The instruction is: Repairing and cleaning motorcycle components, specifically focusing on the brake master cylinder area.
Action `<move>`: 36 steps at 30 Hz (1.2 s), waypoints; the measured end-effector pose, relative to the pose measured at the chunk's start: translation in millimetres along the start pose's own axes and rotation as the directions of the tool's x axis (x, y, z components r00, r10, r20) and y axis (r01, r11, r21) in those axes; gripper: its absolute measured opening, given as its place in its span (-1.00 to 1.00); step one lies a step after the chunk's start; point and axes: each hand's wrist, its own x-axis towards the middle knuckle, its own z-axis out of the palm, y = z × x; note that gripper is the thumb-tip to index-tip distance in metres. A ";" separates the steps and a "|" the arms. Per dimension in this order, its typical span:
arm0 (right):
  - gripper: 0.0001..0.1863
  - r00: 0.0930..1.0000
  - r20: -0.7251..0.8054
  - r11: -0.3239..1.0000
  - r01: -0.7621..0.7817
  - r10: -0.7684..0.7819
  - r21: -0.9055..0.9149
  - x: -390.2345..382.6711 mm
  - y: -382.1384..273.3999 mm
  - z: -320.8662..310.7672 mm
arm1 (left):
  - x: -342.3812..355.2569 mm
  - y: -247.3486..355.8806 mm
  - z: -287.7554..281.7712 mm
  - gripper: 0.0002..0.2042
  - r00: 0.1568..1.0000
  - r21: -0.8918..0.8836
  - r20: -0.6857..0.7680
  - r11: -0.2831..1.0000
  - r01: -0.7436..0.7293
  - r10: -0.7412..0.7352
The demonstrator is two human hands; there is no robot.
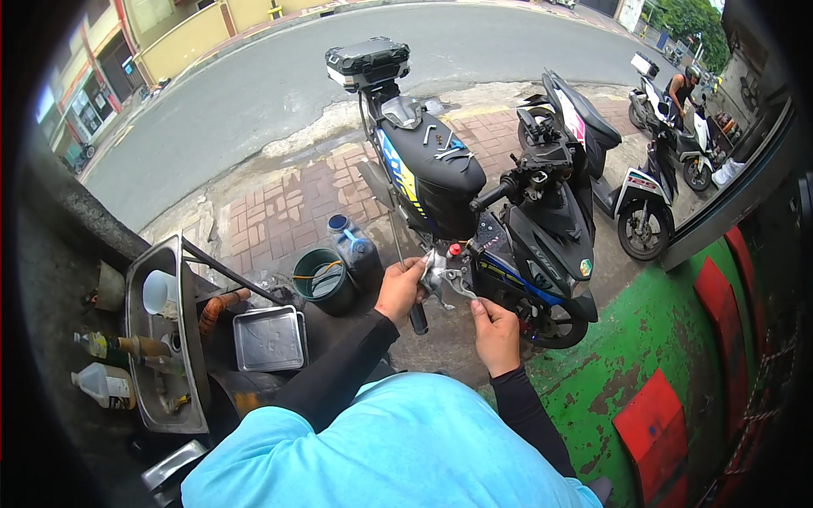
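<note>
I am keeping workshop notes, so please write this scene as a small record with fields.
Left hand: grips a silvery metal part
Right hand: pinches a slim, curved silvery metal piece
Pieces joined: cannot tell
Vehicle ahead: black scooter with blue and yellow panels
On its black padded seat: small metal tools
Left of hands: round green plastic bucket, rectangular metal tray

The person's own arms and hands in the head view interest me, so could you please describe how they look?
Close-fitting black sleeves cover both forearms down to the wrists, emerging from under a light-blue top. The left hand and right hand wear no gloves. No markings can be made out on the sleeves.
</note>
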 end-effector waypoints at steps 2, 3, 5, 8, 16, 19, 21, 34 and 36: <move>-0.65 0.998 0.058 0.988 -0.039 0.031 0.146 7.5 8.8 4.9 | -0.2 9.6 -26.8 -0.73 0.999 0.021 -0.039 1.000 -0.015 0.016; -0.65 0.997 0.077 0.989 -0.034 0.023 0.146 10.5 9.6 5.7 | -1.3 13.3 -38.6 -0.73 0.998 0.036 -0.055 0.999 -0.019 0.021; -0.65 0.989 0.142 0.995 -0.046 0.033 0.093 14.6 -0.2 11.9 | -9.6 23.5 -54.6 -0.72 0.996 0.031 -0.081 0.999 -0.040 0.043; -0.67 0.985 0.172 0.999 0.023 -0.029 0.038 19.5 -15.0 32.6 | -19.7 30.2 -69.4 -0.70 0.987 0.091 -0.136 0.993 -0.074 0.086; -0.69 0.925 0.379 1.000 0.030 -0.030 0.005 34.0 -63.3 107.3 | -41.2 54.9 -105.3 -0.72 0.974 0.168 -0.113 0.970 -0.174 0.195; -0.69 0.913 0.407 0.999 0.037 -0.021 -0.033 30.7 -83.5 145.6 | -30.4 54.2 -141.5 -0.70 0.931 0.131 -0.205 0.951 -0.279 0.302; -0.69 0.931 0.332 0.986 0.168 -0.154 -0.016 27.3 -86.0 172.9 | -33.1 66.7 -167.2 -0.71 0.930 0.152 -0.215 0.951 -0.270 0.298; -0.69 0.723 0.683 0.954 0.267 -0.106 -0.135 50.6 -140.9 285.8 | -38.6 96.1 -328.2 -0.70 0.988 0.207 -0.027 0.967 -0.147 0.155; -0.69 0.703 0.702 0.933 0.320 -0.118 -0.163 48.4 -154.4 297.4 | -38.9 95.6 -340.1 -0.69 0.974 0.302 -0.031 0.931 -0.206 0.225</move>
